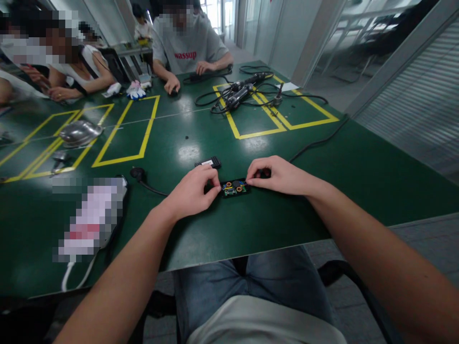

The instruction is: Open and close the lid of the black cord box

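An open black case with a circuit board point(235, 188) lies on the green table, copper-coloured rings and yellow parts showing inside it. At its left end, my left hand point(195, 188) has thumb and forefinger pinched together; what they grip is too small to name. My right hand point(278, 176) pinches at the right end, where a thin wire or edge meets the fingertips. A ribbed black cover point(209, 163) with a white label lies just behind my left hand. Something dark and partly red is half hidden under my right hand's curled fingers.
A black plug point(137, 174) with its cable lies left of my left hand, near a blurred phone point(91, 217) with a white cable. Black tools with cords point(241, 93) lie farther back on the green table point(258, 229). A person point(190, 45) sits across; others sit at left.
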Demonstrator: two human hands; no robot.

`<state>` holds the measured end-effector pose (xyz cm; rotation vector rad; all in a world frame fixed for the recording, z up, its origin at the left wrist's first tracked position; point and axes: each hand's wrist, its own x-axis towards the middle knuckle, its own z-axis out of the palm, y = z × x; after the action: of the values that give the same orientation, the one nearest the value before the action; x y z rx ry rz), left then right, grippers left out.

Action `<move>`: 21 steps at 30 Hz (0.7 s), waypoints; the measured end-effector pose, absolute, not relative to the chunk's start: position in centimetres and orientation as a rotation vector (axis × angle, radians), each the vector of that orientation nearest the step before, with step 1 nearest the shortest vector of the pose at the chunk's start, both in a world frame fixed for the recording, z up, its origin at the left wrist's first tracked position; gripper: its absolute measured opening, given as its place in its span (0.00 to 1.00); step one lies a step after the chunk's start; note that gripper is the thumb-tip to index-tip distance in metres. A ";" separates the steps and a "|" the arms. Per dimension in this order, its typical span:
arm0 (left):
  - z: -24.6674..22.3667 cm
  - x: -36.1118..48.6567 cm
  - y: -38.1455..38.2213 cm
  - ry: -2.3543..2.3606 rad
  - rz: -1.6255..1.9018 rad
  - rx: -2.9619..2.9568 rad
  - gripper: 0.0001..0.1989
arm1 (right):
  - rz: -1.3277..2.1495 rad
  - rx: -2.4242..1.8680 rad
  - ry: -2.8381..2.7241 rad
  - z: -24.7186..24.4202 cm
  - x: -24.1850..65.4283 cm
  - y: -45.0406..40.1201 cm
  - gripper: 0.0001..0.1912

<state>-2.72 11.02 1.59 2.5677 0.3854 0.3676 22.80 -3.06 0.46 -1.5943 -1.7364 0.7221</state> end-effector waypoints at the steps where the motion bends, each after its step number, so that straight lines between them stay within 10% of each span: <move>1: 1.6 -2.7 11.0 0.371 0.377 2.575 0.07 | 0.723 -1.590 -1.741 0.4 22.8 -3.0 0.11; 10: 0.6 -2.2 11.2 0.613 0.697 2.637 0.06 | 0.678 -1.603 -1.737 0.6 22.5 -3.0 0.10; 21: -1.3 -2.4 12.8 0.969 0.672 2.597 0.29 | 0.671 -1.644 -1.700 0.7 22.1 -3.1 0.09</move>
<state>-2.40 12.75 -1.30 2.5971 0.9691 0.6719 22.13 -3.14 0.70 -1.6436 -1.6995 0.6710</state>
